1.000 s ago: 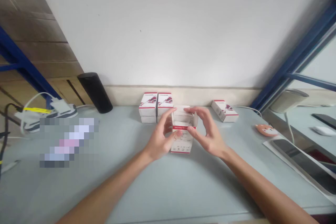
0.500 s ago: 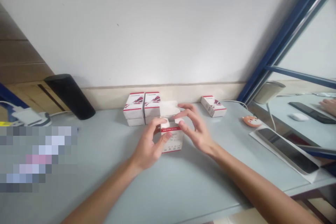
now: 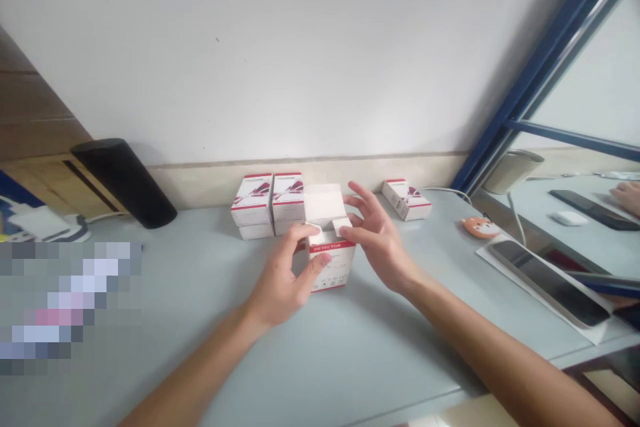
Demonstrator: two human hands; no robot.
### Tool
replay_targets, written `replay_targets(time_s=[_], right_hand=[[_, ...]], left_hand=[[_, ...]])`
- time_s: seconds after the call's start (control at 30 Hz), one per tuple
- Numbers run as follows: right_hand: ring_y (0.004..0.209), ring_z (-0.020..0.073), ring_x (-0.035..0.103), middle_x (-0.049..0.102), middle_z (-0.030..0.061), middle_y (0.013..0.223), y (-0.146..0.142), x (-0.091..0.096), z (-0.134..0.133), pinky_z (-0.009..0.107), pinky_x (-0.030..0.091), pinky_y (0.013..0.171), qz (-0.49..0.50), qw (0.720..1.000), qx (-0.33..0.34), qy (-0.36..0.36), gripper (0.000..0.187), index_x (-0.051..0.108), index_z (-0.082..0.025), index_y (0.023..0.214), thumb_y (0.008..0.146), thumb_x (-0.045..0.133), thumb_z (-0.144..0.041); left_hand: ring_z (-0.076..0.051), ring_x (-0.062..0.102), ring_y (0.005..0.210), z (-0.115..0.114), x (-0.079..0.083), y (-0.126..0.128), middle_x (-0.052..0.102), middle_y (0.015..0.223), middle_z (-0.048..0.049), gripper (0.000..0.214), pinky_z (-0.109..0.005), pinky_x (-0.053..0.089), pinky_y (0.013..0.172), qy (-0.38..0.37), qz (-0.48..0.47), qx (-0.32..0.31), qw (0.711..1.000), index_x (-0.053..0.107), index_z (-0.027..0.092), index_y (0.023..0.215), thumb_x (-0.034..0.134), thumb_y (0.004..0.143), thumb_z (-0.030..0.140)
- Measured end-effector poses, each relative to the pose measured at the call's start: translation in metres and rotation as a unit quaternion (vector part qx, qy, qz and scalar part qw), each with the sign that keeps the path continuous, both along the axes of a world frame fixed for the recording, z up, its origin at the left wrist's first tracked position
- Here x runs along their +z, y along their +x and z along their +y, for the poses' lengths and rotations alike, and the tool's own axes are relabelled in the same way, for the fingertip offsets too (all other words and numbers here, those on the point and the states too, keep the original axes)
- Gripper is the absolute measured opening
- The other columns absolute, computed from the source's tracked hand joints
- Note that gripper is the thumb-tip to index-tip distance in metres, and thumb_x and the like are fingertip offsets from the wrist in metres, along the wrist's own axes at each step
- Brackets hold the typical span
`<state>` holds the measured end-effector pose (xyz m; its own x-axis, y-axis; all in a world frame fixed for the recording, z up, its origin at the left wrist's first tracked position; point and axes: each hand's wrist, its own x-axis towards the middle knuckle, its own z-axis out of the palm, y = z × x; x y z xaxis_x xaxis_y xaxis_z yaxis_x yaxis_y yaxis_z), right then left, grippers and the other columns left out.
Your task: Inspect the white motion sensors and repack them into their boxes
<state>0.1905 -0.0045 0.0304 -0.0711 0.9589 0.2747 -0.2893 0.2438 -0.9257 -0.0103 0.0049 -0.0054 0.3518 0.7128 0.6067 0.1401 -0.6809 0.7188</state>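
Observation:
A white carton (image 3: 332, 271) with a red band reading "DETECTOR" stands upright on the table, its lid flap (image 3: 324, 199) raised at the back. My left hand (image 3: 286, 273) grips the carton's left side, thumb on the front face and index finger at the top left edge. At the right, a small side flap (image 3: 342, 225) sticks up, and the thumb of my right hand (image 3: 376, 240) touches it. The other fingers of that hand are spread beside the lid flap. What lies inside the carton cannot be seen.
Stacked white-and-red boxes (image 3: 252, 203) stand behind to the left, and another box (image 3: 406, 200) lies back right. A black cylinder (image 3: 125, 183) leans at the left. An orange animal-faced object (image 3: 480, 227) and a phone (image 3: 550, 283) are at the right, near a blue-framed mirror (image 3: 575, 137).
My right fingers have lifted and spread away from the lid flap, which now stands more upright. The right thumb stays by the side flap. My left hand keeps its hold on the carton.

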Motion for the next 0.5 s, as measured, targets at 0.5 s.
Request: replay_targets(time_s=[0.5], right_hand=[[0.11, 0.023, 0.059, 0.058, 0.0066, 0.117, 0.0045, -0.0046, -0.0038, 0.043, 0.049, 0.103, -0.193, 0.962, -0.017, 0.192, 0.022, 0.067, -0.028, 0.115, 0.099, 0.067, -0.043]], left_hand=[[-0.024, 0.065, 0.125, 0.0026, -0.002, 0.005, 0.063, 0.141, -0.0106, 0.064, -0.045, 0.054, 0.104, -0.032, -0.074, -0.052, 0.995, 0.025, 0.036, 0.152, 0.063, 0.102, 0.026]])
